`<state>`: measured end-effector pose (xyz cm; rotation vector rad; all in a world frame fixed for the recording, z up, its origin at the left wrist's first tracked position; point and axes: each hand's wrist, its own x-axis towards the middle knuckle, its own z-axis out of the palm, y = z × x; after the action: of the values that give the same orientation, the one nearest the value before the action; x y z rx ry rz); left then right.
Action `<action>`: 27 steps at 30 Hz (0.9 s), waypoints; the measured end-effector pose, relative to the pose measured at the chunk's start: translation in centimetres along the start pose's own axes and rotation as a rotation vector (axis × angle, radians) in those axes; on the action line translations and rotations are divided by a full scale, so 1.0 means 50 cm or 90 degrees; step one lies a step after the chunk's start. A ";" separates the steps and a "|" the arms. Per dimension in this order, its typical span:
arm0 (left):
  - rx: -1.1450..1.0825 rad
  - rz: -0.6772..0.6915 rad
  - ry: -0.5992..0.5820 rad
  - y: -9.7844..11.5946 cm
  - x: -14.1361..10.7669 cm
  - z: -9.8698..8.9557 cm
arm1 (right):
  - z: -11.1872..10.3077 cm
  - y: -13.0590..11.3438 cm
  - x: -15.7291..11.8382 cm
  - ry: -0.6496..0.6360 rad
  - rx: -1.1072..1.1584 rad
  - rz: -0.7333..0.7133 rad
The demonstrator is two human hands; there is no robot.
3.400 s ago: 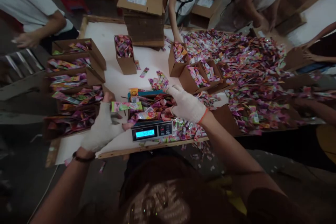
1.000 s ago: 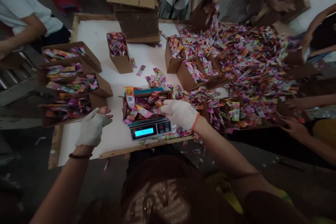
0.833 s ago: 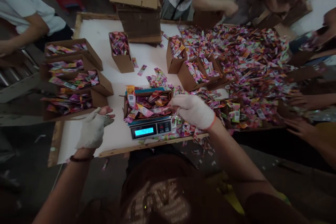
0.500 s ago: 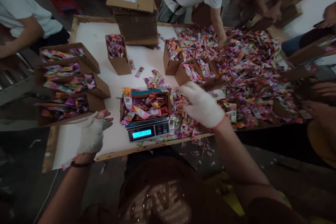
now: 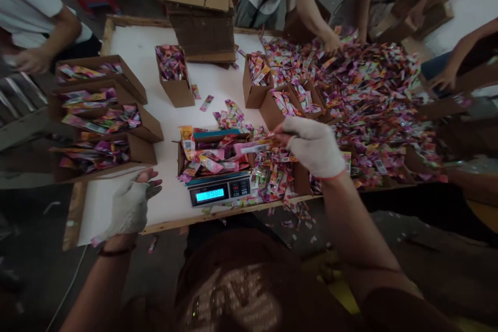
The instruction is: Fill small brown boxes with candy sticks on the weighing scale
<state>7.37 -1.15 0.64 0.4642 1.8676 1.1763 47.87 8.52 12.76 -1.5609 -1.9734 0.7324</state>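
A cardboard box of candy packets rests on a digital scale with a lit blue display. My right hand, in a white glove with bare fingertips, pinches a pink packet over the box's right edge. Below that hand, loose packets lie beside the scale. My left hand, gloved too, is at the table's left front with its fingers apart, holding nothing, left of the scale.
Filled boxes stand in a row at the left. Another filled box and a closed carton are farther back. A large packet pile covers the right side, where other people's arms reach in.
My right hand has closed on a packet and lifted it by the box. The display reading has changed. A person at the left has moved a hand forward.
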 end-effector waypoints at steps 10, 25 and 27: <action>0.018 0.018 -0.002 0.030 0.002 -0.001 | -0.096 0.132 -0.042 0.127 -0.117 0.154; -0.002 0.100 -0.104 0.099 0.002 0.103 | -0.077 0.136 -0.036 0.112 -0.300 0.147; -0.003 0.099 -0.104 0.096 0.006 0.105 | -0.064 0.133 -0.028 0.138 -0.338 0.134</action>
<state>10.87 4.26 3.68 0.6931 1.7118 1.2062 54.99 8.76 10.37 -2.0748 -1.9521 0.0944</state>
